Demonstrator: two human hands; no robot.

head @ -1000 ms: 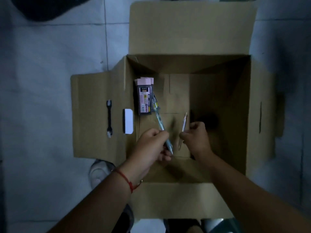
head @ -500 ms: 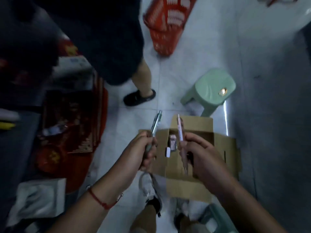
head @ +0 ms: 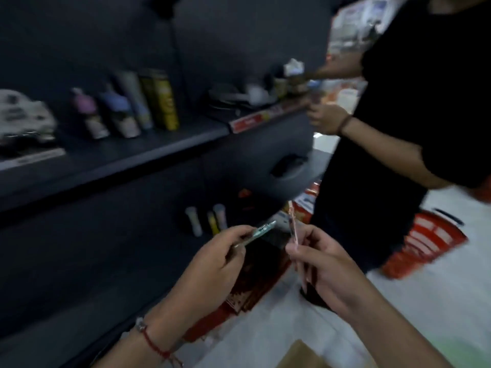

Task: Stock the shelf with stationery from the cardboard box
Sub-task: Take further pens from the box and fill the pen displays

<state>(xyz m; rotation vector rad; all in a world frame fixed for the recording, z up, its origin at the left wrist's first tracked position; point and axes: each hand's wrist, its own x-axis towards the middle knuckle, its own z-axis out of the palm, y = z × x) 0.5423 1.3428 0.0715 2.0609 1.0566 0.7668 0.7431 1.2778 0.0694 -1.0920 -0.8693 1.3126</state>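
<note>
While both hands are up in front of the dark shelf (head: pixel 119 166), the left hand (head: pixel 212 264) pinches a teal pen (head: pixel 261 229) pointing up-right, and the right hand (head: pixel 326 264) grips a pink pen (head: pixel 293 229) nearly upright. Only a corner of the cardboard box (head: pixel 300 355) shows at the bottom. Pretty blurry, but bottles (head: pixel 127 112) stand on the shelf, and another person (head: pixel 398 128) stands right.

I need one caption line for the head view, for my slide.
Left hand holds a teal pen, right hand a pink pen, before dark shelf.
</note>
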